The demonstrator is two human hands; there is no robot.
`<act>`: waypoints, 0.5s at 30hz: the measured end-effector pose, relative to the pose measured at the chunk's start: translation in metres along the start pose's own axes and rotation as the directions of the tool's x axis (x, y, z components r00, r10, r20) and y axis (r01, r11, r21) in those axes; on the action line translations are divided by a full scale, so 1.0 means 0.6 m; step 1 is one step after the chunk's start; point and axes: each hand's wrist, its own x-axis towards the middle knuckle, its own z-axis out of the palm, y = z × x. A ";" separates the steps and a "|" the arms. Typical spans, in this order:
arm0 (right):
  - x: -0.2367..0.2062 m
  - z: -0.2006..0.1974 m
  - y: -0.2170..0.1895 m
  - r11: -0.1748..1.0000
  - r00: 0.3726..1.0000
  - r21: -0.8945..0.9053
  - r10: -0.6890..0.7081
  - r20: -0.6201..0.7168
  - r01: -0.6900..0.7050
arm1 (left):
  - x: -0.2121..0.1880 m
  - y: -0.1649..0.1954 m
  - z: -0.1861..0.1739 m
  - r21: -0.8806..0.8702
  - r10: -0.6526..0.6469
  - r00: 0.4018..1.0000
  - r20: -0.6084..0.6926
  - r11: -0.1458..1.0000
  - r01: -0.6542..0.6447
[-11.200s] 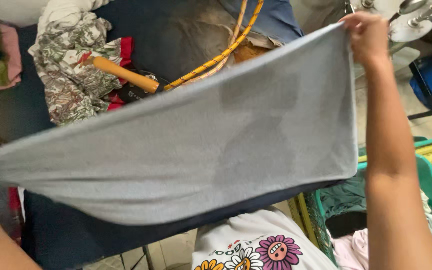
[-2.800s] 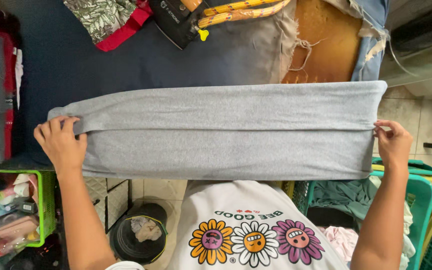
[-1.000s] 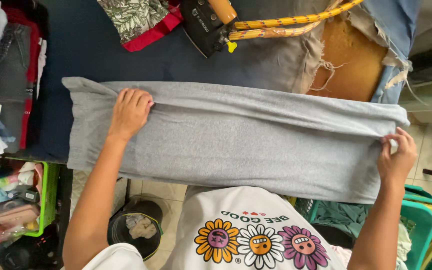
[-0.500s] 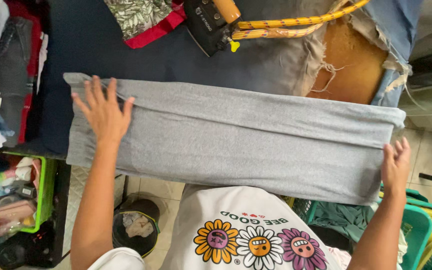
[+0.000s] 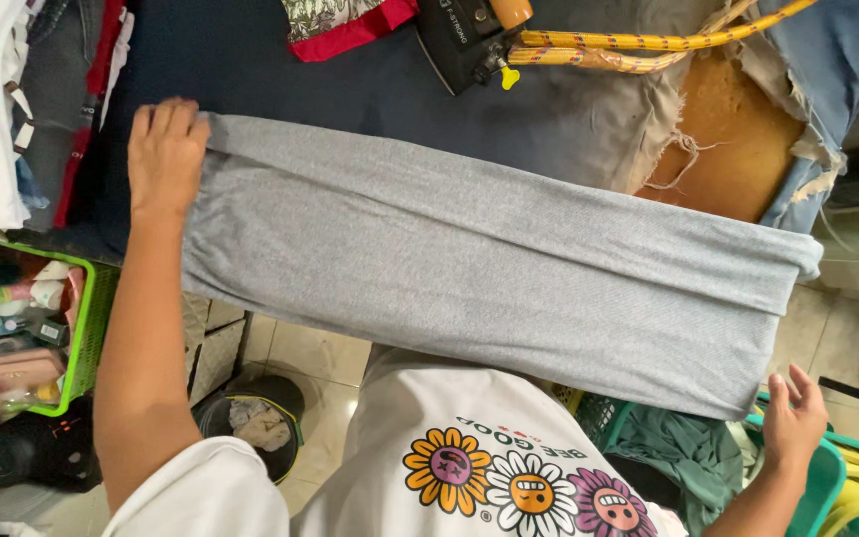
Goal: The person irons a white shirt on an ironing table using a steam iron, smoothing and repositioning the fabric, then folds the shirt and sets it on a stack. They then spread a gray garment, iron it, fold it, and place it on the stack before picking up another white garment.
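Right hand (image 5: 795,416) is hovering open-palmed, fingers spread, gripping nothing, just below the near right corner of the folded grey cloth (image 5: 489,261), above a teal basket (image 5: 819,484) with green fabric inside. Grey cloth is lying as a long folded band across the dark blue padded board (image 5: 350,89), its near long edge hanging past the board's near edge, its right end reaching toward the board's worn right end where brown padding (image 5: 723,139) is showing through torn cover. Left hand (image 5: 164,151) is resting flat, fingers loosely extended, pressing on the cloth's left end near the board's left edge, not clenching. Below the near edge, tiled floor with a dark round bin (image 5: 256,423) is giving some open room. Near left, a green crate (image 5: 82,333) is holding small pastel packages, labels too small to tell. Far edge of the board: a black iron (image 5: 464,40) with yellow braided cord (image 5: 648,42), and patterned fabric with red trim (image 5: 345,22). Far left, hanging clothes (image 5: 12,99) are crowding the board's left side.
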 end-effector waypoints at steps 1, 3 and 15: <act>-0.005 -0.001 0.001 0.999 1.000 0.031 -0.008 0.007 0.008 | -0.007 -0.002 -0.003 -0.107 -0.072 0.996 0.047 0.991 0.076; -0.018 -0.002 0.002 0.992 0.993 -0.045 0.115 -0.003 -0.115 | -0.026 0.000 -0.009 -0.302 -0.190 0.969 0.156 0.925 0.230; -0.087 0.041 0.022 0.485 0.712 0.565 0.639 0.291 -0.667 | -0.172 0.119 -0.087 -0.282 -0.664 0.734 0.144 0.683 0.673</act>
